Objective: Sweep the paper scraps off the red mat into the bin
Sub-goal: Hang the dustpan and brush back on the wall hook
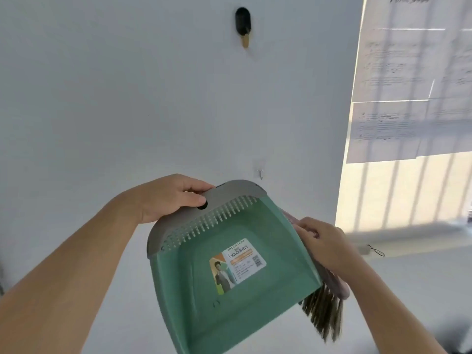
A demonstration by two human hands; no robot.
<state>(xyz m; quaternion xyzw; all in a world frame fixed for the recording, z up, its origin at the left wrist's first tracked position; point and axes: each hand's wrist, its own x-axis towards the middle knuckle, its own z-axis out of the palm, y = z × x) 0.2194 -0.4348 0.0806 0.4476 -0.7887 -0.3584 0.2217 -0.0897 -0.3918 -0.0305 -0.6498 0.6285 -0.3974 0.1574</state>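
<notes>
We stand close to a white wall point(127, 98) with both sweeping tools in hand. Our left hand point(173, 198) grips the grey top rim of the green dustpan point(194, 302), with the thumb laid across the front by the hanging hole and the fingers curled over the back. Our right hand point(324, 246) is wrapped round the pinkish handle of the brush point(324, 312), which lies along the pan's right edge with its bristles hanging down at the near end.

A small hook point(260, 172) sits on the wall just above the pan, a black hook point(243, 23) is higher up, and printed papers point(408, 98) hang at far right. The red mat, the scraps and the bin are all out of view, so we cannot say where they lie.

No scraps show on the face of the pan turned to us. We judge this to be the fetching of tools, with the sweeping not yet begun. Next we need to turn from the wall, find the mat, part the brush from the pan and set the pan's lip flat against the mat's edge.
</notes>
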